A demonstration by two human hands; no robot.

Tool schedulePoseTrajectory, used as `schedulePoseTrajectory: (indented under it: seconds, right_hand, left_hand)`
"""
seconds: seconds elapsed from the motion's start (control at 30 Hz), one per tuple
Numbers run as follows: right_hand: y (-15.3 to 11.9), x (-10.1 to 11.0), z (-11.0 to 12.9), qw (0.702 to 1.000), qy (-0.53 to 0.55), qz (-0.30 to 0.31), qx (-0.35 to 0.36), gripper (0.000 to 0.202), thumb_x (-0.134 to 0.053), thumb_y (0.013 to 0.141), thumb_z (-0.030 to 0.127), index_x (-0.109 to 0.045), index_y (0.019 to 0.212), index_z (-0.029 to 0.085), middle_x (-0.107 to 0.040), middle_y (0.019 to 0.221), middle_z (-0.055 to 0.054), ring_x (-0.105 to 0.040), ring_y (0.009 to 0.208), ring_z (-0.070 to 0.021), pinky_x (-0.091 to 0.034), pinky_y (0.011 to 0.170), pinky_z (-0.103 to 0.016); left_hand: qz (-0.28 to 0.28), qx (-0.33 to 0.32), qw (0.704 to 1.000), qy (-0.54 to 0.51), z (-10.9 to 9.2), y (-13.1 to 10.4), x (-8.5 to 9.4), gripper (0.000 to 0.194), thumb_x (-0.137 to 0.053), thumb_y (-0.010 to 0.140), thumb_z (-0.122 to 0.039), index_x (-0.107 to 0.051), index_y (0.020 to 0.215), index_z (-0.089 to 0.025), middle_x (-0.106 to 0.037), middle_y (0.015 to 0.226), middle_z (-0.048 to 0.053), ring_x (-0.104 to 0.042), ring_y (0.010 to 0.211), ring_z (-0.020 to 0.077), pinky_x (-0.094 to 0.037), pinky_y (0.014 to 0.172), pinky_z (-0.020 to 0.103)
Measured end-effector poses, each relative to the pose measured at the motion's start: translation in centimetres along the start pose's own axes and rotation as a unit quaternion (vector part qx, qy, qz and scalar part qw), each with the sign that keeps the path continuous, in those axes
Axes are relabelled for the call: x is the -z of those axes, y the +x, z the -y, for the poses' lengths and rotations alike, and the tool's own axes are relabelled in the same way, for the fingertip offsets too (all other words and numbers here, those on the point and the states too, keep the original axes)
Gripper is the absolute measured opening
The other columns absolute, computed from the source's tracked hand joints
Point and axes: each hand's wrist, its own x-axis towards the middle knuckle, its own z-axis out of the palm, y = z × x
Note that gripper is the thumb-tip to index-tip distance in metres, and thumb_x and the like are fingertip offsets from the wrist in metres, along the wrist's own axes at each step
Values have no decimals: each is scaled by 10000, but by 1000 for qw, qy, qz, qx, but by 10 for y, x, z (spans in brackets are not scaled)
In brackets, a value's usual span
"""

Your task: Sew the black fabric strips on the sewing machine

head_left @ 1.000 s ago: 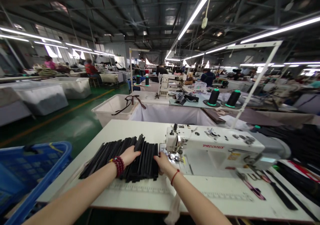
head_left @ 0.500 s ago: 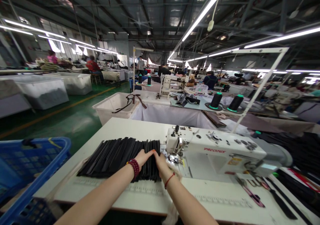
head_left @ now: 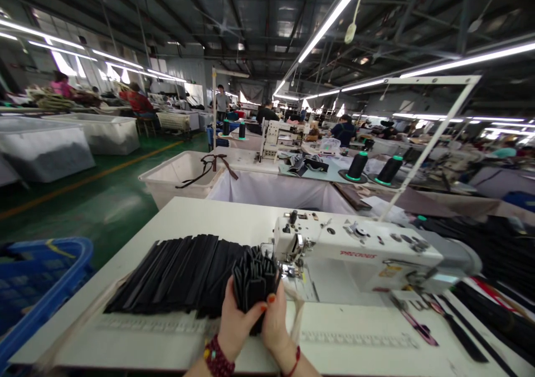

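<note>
In the head view, your left hand [head_left: 236, 329] and right hand [head_left: 276, 324] cup a bundle of black strips [head_left: 254, 288], fingers closed around its sides, thumbs at the near face. It's upright over the counter [head_left: 200, 209], between the flat row of strips [head_left: 167, 276] and the sewing machine [head_left: 355, 254]. Expect it light, bendy, hardly fragile, but apt to fan apart; grip low, squeezing both sides evenly.

The sewing machine [head_left: 359, 254] blocks the bundle's right; the table's [head_left: 225, 212] far-left corner is open.
</note>
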Motion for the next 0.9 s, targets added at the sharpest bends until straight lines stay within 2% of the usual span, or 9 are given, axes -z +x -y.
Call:
schedulePoseTrajectory:
  seconds: [0.1,0.17,0.27,0.33,0.5,0.63,0.7,0.77,0.9]
  right_hand:
    - [-8,15,-16,998,0,11,56,833,-238,903,763,-328,1488,177,-449,1468,-178,-400,1377,-367,-324,1130,-550]
    - [-13,24,-27,996,-26,56,60,829,-287,914,735,-281,1514,163,-384,1516,-185,-341,1414,-372,-281,1154,-558]
    - [-16,33,-34,990,-51,115,58,878,-291,907,744,-222,1540,140,-313,1556,-194,-269,1449,-373,-245,1172,-551]
    - [-13,33,-28,990,-52,119,59,892,-261,900,760,-240,1537,136,-324,1545,-194,-278,1442,-370,-240,1176,-540]
    - [5,29,25,996,-48,63,46,786,-198,945,700,-256,1539,188,-378,1482,-162,-364,1379,-346,-296,1152,-509]
    - [13,38,78,990,-117,63,51,610,-300,978,607,-442,1451,250,-486,1313,-129,-472,1244,-328,-409,1050,-489]
    - [6,44,92,982,-163,84,34,514,-386,973,558,-512,1394,291,-552,1189,-106,-538,1137,-311,-459,976,-472]
    - [-9,50,96,975,-195,110,-9,463,-469,958,507,-538,1367,302,-606,1115,-96,-598,1043,-305,-494,906,-448]
    - [-57,61,90,955,-224,137,-137,470,-532,927,416,-551,1359,231,-679,1073,-118,-673,968,-318,-518,851,-414]
  left_hand:
    - [97,20,994,-49,12,-6,2,845,-901,401,-300,-560,1165,-181,-684,1156,161,-599,1163,419,-438,1059,519]
    - [151,43,984,-84,18,-5,3,831,-910,384,-255,-596,1152,-198,-706,1121,136,-615,1139,406,-457,1042,522]
    - [182,73,975,-105,24,-1,2,860,-936,342,-233,-627,1144,-206,-728,1066,120,-632,1105,400,-476,1022,523]
    - [196,71,973,-104,25,3,0,869,-941,358,-262,-622,1163,-199,-725,1084,132,-630,1115,403,-467,1031,527]
    - [169,24,983,-71,5,10,-4,844,-919,441,-424,-592,1177,-170,-699,1171,181,-615,1158,415,-452,1052,529]
    - [148,44,985,-79,-25,-5,-1,822,-897,470,-544,-603,1145,-177,-720,1149,163,-650,1094,407,-509,989,501]
    - [115,77,984,-111,-31,-22,2,841,-869,497,-607,-599,1171,-183,-714,1176,146,-639,1125,386,-513,993,460]
    - [93,139,975,-147,-26,-44,5,871,-858,526,-615,-581,1234,-189,-704,1211,135,-617,1171,367,-508,1006,425]
    - [89,310,917,-236,7,-88,13,830,-864,586,-550,-597,1273,-169,-719,1191,151,-587,1225,376,-463,1062,445]
